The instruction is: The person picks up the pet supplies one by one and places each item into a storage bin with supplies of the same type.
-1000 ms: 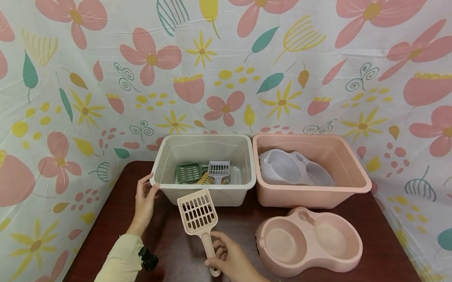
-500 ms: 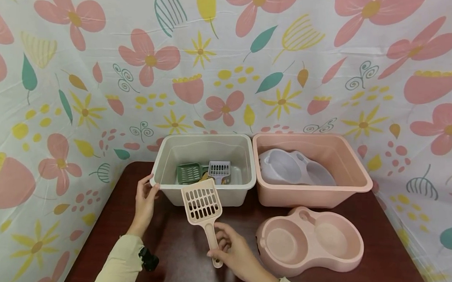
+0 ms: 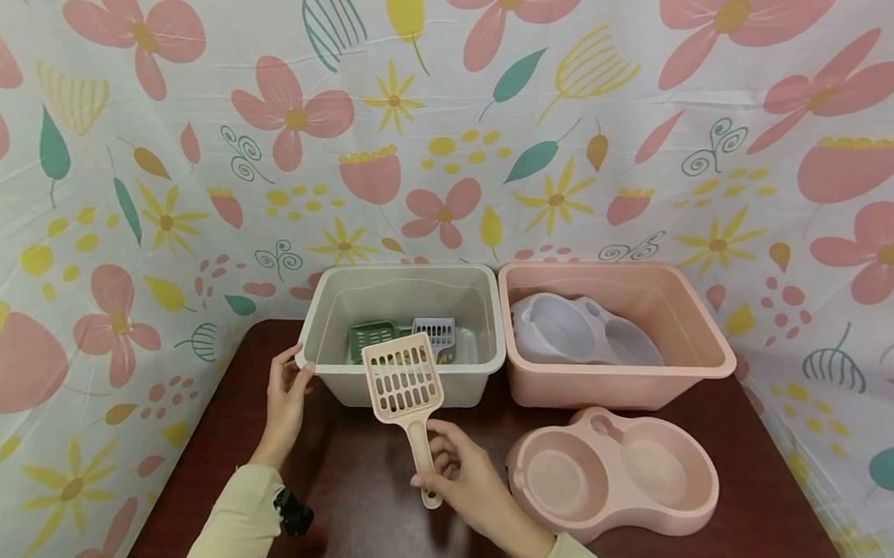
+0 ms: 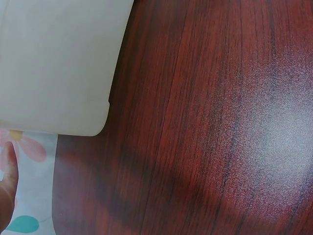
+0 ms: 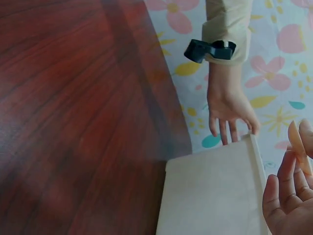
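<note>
A beige slotted litter scoop (image 3: pixel 417 444) is held by its handle, slotted end up, between the thumb and fingers of my right hand (image 3: pixel 464 472). Seen from the head, its slotted end overlaps the front wall of the pale grey litter box (image 3: pixel 340 387). My left hand (image 3: pixel 287 398) touches that box's front left corner, thumb at the rim; in the right wrist view the left hand's fingers (image 5: pixel 223 131) hang fairly straight beside it. Inside the box lie a green scoop (image 3: pixel 371 332) and a lilac scoop (image 3: pixel 434 321), with something yellow partly hidden.
A pink litter box (image 3: pixel 613 390) stands to the right, holding a lilac double pet bowl (image 3: pixel 561 332) tilted inside. In front of it a pink double pet bowl (image 3: pixel 608 487) sits on the dark wooden table (image 3: pixel 351 497). Flowered cloth (image 3: pixel 451 148) hangs behind.
My right hand has lifted the beige scoop up and slightly right, so its slotted end now covers part of the grey box's opening. The left hand stays at the corner.
</note>
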Tool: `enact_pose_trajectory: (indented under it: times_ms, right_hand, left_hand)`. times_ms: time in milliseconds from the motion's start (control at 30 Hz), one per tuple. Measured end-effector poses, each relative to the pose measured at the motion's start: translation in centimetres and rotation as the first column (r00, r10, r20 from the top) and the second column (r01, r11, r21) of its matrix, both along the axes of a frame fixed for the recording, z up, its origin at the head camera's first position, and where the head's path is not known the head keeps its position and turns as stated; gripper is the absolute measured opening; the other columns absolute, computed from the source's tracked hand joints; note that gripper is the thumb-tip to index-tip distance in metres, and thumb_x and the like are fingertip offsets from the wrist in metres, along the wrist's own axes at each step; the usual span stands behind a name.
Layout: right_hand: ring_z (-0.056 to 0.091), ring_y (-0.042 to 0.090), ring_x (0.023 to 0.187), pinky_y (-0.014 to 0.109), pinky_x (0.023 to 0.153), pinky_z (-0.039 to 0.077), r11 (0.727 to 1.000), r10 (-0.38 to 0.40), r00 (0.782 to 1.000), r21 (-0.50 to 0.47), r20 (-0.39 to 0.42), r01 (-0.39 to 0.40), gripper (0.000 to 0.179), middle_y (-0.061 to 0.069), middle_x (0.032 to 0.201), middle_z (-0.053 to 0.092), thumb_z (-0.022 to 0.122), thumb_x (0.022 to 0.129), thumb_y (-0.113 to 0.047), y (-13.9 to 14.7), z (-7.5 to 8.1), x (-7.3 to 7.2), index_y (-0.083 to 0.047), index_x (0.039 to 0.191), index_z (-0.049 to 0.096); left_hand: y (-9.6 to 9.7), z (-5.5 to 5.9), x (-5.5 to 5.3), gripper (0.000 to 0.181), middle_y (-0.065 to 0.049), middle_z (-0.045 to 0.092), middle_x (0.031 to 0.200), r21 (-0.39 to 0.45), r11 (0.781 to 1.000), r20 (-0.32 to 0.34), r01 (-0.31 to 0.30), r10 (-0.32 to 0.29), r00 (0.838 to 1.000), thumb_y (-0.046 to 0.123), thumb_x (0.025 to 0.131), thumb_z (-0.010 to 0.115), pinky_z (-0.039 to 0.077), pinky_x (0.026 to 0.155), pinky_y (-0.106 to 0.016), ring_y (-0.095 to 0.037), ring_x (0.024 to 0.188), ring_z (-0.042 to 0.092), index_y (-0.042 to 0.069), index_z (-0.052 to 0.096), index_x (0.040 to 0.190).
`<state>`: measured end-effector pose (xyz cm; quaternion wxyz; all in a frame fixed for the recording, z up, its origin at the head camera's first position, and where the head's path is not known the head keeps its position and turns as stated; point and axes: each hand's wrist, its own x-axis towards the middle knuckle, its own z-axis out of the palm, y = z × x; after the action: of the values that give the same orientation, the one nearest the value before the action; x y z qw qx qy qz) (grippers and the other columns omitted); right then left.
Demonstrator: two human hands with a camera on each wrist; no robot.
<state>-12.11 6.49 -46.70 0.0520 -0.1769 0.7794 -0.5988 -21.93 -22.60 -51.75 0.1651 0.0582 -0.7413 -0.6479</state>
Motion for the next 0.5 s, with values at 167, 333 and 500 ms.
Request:
enact_pose_trajectory:
  times_ms: [167, 333, 500]
  right_hand:
    - [0.055, 0.006, 0.068, 0.023, 0.063, 0.046, 1.0, -0.017, 1.0, 0.002, -0.01, 0.017, 0.059, 0.0, 0.089, 0.065, 0.079, 0.073, -0.015, -0.1, 0.6, -0.4, -0.01, 0.125, 0.051]
    - [0.055, 0.006, 0.068, 0.022, 0.064, 0.045, 0.999, -0.034, 0.999, -0.026, 0.0, 0.034, 0.061, 0.001, 0.089, 0.065, 0.079, 0.072, -0.013, -0.1, 1.2, -0.8, -0.007, 0.125, 0.05]
    - [0.054, 0.007, 0.069, 0.022, 0.064, 0.044, 0.997, -0.056, 0.998, -0.053, 0.031, 0.058, 0.064, 0.003, 0.09, 0.066, 0.079, 0.072, -0.01, -0.2, 1.6, -1.4, -0.005, 0.128, 0.048]
  left_hand:
    - [-0.1, -0.3, -0.1, 0.041, -0.004, 0.05, 0.114, -0.002, 1.0, -0.005, 0.001, -0.001, 1.0, 0.021, 0.096, 0.052, 0.045, 0.076, -0.028, -0.012, 0.097, 0.049, 0.016, 0.04, 0.135]
    - [-0.3, -0.4, -0.1, 0.043, -0.008, 0.049, 0.12, 0.018, 1.0, 0.009, 0.017, -0.017, 1.0, 0.019, 0.096, 0.051, 0.044, 0.076, -0.024, -0.011, 0.099, 0.048, 0.016, 0.038, 0.137]
    - [-0.3, -0.4, -0.1, 0.043, -0.006, 0.049, 0.121, 0.014, 1.0, 0.021, 0.018, -0.018, 1.0, 0.021, 0.097, 0.051, 0.044, 0.079, -0.031, -0.011, 0.1, 0.047, 0.015, 0.038, 0.137]
